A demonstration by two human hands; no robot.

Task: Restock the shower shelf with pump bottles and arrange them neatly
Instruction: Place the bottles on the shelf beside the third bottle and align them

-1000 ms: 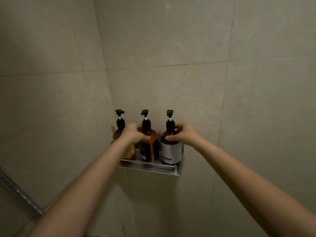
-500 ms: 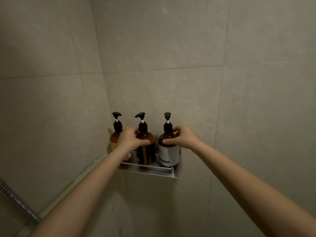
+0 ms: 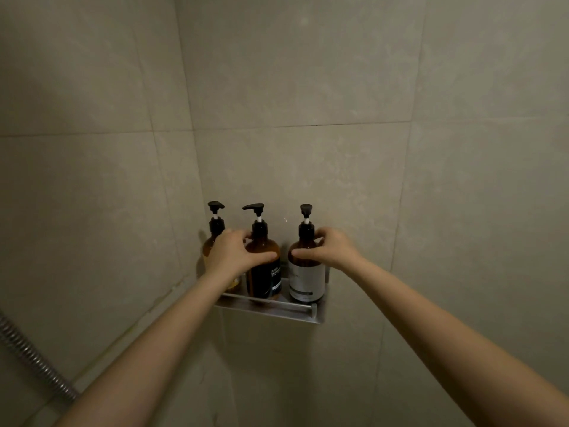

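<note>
Three amber pump bottles with black pumps stand in a row on a metal shower shelf (image 3: 295, 314) fixed in the wall corner. My left hand (image 3: 231, 252) grips the shoulder of the middle bottle (image 3: 264, 272), which carries a dark label; its pump spout points left. My right hand (image 3: 331, 248) holds the shoulder and neck of the right bottle (image 3: 306, 278), which has a white label. The left bottle (image 3: 215, 229) is mostly hidden behind my left hand and forearm; its pump and neck show above.
Grey tiled walls meet in a corner just left of the shelf. A ribbed metal shower hose (image 3: 34, 359) runs along the lower left. The wall right of the shelf is bare tile.
The middle bottle has been turned, so its pump spout now points left. Both hands stay on the same bottles, and the view has shifted slightly.
</note>
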